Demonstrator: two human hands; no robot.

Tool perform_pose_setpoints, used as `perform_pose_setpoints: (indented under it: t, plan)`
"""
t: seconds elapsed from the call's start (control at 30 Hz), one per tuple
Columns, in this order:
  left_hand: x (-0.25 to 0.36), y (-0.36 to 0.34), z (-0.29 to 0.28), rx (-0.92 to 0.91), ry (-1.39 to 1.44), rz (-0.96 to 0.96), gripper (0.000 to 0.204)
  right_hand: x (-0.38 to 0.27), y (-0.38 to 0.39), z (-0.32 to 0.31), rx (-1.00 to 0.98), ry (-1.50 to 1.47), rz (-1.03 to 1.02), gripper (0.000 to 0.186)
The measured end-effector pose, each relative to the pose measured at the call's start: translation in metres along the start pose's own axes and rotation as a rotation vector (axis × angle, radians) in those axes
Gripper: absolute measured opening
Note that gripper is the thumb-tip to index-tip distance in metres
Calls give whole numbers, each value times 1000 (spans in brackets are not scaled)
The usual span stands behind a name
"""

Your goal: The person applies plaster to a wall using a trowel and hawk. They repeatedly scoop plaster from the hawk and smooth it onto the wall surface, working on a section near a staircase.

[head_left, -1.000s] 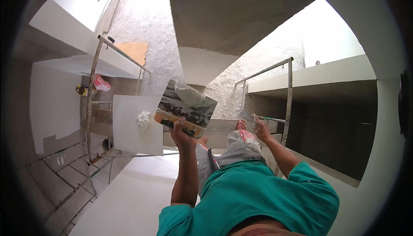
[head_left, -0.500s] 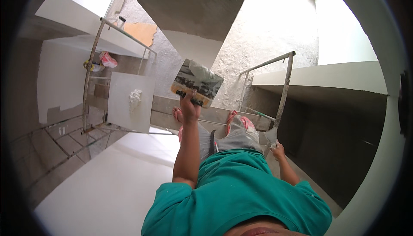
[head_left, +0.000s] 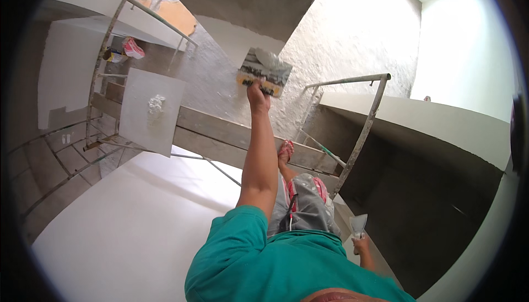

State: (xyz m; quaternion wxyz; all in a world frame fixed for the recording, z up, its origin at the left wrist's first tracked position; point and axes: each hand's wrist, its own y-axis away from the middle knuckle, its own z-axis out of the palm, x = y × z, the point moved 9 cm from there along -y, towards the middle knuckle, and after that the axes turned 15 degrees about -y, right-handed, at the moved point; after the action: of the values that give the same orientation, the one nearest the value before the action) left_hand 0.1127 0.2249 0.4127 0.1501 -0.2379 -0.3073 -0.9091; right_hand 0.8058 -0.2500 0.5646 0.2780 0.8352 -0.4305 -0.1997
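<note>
My left hand (head_left: 258, 98) is closed around the handle of a wide plastering trowel (head_left: 265, 76), held out at arm's length. White putty (head_left: 268, 58) sits along the trowel's far edge, close to the lower end of a grey and white wall section (head_left: 234, 40); whether they touch I cannot tell. Low at my right side, my right hand (head_left: 361, 244) grips a putty knife (head_left: 358, 224) with its flared blade pointing away from me. To the left, a heap of white putty (head_left: 156, 104) lies on a white board (head_left: 140, 90).
Wooden planks (head_left: 215, 128) under my foot span a metal scaffold, with a rail frame at left (head_left: 160, 16) and another at right (head_left: 358, 80). A dark recess (head_left: 419, 208) drops away at right. A red and white bag (head_left: 132, 47) lies beyond the left frame.
My left arm has stretched farther out, carrying the trowel away from me. My right hand has dropped lower with the putty knife. My body and the view have shifted.
</note>
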Motion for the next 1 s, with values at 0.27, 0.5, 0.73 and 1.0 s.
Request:
perform_pose_setpoints:
  t: [0.27,0.5,0.73,1.0]
  plan:
    - [-41,-51,-18,-8,4,26,44,74,56,98,-134,-236,225,20]
    - [-58,-71,-31,10,-14,45,38,33,79,144,-166,-184,173,18]
    - [-70,-92,-38,52,-72,34,40,43,47,165,-186,-268,168,14]
    - [-49,-99,-34,49,-168,103,44,67,7,177,-222,-318,184,14]
